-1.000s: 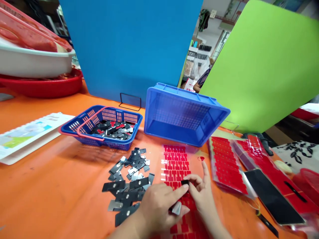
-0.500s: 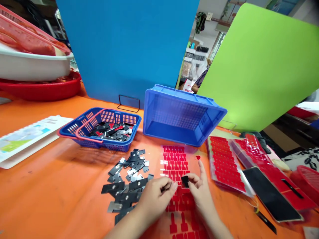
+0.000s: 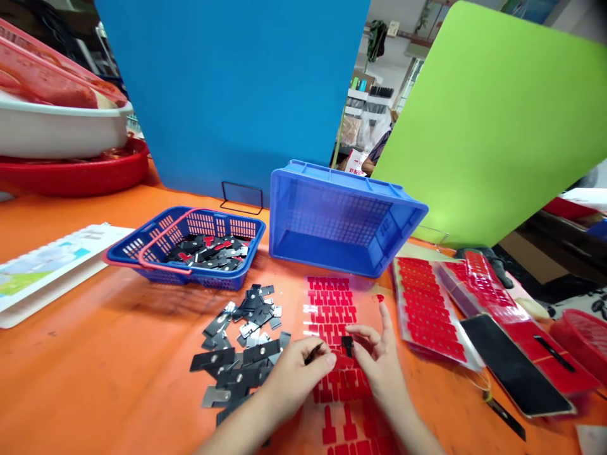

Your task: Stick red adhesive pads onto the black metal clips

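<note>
Black metal piece is being pinched in the right hand just above the red sticker sheet, the left hand gripping another piece beside it, and misaligned pressing is risking a crooked sticker.

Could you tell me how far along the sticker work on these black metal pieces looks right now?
Done: black pieces with red stickers lie in the small blue basket. In hand: the right hand pinches a small black piece over the red sticker sheet; the left hand holds a thin dark object. Left: a loose pile of black metal pieces and more sticker sheets.
</note>
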The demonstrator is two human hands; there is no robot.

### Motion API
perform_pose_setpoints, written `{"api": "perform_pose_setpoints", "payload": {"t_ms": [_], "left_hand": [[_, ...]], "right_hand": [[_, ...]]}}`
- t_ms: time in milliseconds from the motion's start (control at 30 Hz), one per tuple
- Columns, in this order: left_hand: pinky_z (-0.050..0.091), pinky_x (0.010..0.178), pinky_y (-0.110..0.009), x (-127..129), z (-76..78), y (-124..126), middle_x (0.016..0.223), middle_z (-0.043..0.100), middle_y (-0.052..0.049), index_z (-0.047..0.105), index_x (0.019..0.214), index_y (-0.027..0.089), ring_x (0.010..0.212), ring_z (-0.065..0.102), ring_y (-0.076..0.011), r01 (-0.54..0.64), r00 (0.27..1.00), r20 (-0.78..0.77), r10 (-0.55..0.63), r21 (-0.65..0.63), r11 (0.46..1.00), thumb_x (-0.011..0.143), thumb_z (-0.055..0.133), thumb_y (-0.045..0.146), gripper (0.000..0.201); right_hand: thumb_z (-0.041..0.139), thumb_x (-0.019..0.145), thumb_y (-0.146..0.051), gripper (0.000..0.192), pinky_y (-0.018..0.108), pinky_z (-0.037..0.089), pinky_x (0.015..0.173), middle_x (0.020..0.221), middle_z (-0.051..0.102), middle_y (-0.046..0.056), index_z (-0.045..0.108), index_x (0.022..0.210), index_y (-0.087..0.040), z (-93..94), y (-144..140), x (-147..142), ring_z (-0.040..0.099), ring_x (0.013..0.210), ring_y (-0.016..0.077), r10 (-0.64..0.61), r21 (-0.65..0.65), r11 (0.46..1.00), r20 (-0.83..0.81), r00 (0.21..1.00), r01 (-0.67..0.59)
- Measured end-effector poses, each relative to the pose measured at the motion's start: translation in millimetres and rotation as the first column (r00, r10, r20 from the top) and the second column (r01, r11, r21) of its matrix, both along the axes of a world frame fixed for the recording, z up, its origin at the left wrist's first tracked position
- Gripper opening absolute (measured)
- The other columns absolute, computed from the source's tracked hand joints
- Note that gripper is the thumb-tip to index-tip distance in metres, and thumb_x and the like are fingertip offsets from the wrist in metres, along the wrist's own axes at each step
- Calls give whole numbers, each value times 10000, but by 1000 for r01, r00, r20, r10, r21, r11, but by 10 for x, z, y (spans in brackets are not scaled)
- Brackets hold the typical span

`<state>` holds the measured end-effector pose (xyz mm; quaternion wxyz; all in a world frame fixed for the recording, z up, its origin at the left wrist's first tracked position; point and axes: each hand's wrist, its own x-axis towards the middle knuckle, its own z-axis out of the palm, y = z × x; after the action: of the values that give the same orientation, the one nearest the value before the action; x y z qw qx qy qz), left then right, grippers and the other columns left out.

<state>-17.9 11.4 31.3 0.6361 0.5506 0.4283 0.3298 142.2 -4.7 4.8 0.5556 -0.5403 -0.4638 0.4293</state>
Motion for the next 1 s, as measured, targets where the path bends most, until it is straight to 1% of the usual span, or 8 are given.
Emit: {"api": "perform_pose_setpoints", "payload": {"t_ms": [100, 200, 333, 467, 567, 667, 867, 1000], "left_hand": [[269, 557, -210, 6, -13, -4, 571, 328, 44, 362, 559, 173, 583, 309, -95, 6, 1000, 11, -6, 3, 1000, 721, 474, 266, 218], [268, 562, -214, 14, -29, -1, 575, 325, 42, 371, 564, 171, 589, 312, -98, 10, 1000, 12, -10, 22, 1000, 730, 473, 271, 219], [278, 572, -219, 29, -73, 8, 581, 347, 38, 411, 577, 165, 599, 332, -103, 7, 1000, 7, -8, 40, 999, 739, 475, 289, 213], [285, 570, -224, 40, -117, 16, 583, 366, 33, 439, 586, 158, 592, 336, -103, 1, 1000, 10, -1, 46, 999, 749, 468, 307, 223], [277, 563, -221, 33, -115, 19, 576, 356, 38, 428, 580, 159, 584, 329, -100, 7, 1000, 3, -7, 38, 999, 750, 469, 326, 242], [265, 557, -215, 17, -100, 19, 574, 345, 42, 418, 577, 160, 580, 322, -95, 36, 999, 3, -36, 37, 999, 753, 469, 338, 256], [267, 558, -211, -1, -129, 10, 589, 382, 39, 459, 611, 154, 591, 340, -97, 63, 998, -1, -63, 39, 997, 742, 489, 343, 232], [271, 557, -210, 6, -130, 15, 583, 387, 43, 471, 606, 155, 584, 342, -95, 42, 999, -17, -42, 11, 999, 722, 514, 329, 214]], "right_hand": [[521, 769, -255, 795, 394, 385, 870, 956, 623, 31, -28, 1344, -263, 0, -23, 5, 565, 914, 172, 47, 3, 999, 21, 999, -47], [512, 773, -248, 792, 388, 404, 842, 908, 632, 23, -36, 1344, -259, -3, -42, -3, 585, 855, 167, 66, 4, 998, 17, 998, -66], [517, 767, -245, 789, 356, 418, 811, 823, 631, 0, -17, 1349, -249, -3, -51, 10, 593, 785, 155, 44, 1, 999, 37, 998, -44], [524, 761, -263, 810, 353, 412, 806, 821, 627, 0, -29, 1352, -238, 9, -56, 30, 586, 782, 157, 28, -2, 1000, 41, 999, -28], [537, 750, -281, 814, 332, 417, 787, 810, 624, -5, -6, 1355, -242, 21, -67, 26, 582, 772, 155, -3, -11, 1000, 45, 999, 4], [540, 748, -286, 807, 317, 419, 773, 807, 623, -6, 11, 1355, -249, 26, -76, 20, 581, 765, 153, -18, -4, 1000, 57, 998, 19], [532, 751, -275, 805, 345, 412, 806, 819, 633, -1, -1, 1354, -252, 25, -77, 37, 592, 788, 160, -19, 25, 1000, 114, 993, 16], [517, 760, -268, 785, 349, 419, 792, 817, 633, 9, 6, 1354, -244, 20, -92, 38, 590, 781, 160, -24, 36, 999, 133, 991, 20]]}}
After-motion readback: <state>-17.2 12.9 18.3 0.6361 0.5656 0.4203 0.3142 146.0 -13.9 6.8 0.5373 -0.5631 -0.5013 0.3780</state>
